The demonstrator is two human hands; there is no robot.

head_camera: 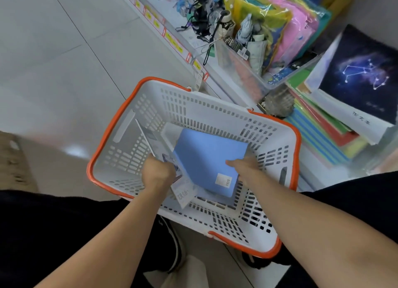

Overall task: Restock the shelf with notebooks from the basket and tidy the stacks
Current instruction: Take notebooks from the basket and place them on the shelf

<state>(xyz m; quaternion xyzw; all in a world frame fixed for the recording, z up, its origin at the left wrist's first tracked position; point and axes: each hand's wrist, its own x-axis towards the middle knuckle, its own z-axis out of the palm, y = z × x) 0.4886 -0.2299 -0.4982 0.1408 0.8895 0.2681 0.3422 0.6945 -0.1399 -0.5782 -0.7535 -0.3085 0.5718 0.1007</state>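
Note:
A white basket with an orange rim [112, 124] sits on the floor below me. Inside it, my right hand [243, 167] grips the right edge of a blue notebook [206, 158], which is tilted up off the bottom. My left hand [158, 173] grips a white notebook with a pale illustrated cover [183, 190], standing on edge against the blue one. Another blue notebook lies flat underneath. On the low shelf to the right lie a stack of coloured notebooks [318, 135] and a dark starry constellation notebook [361, 72].
A clear plastic bin [243, 72] with umbrellas and colourful folders stands on the shelf beyond the basket. Yellow price tags run along the shelf edge [172, 40]. Grey tiled floor spreads to the left. My dark trousers and shoes are under the basket's near side.

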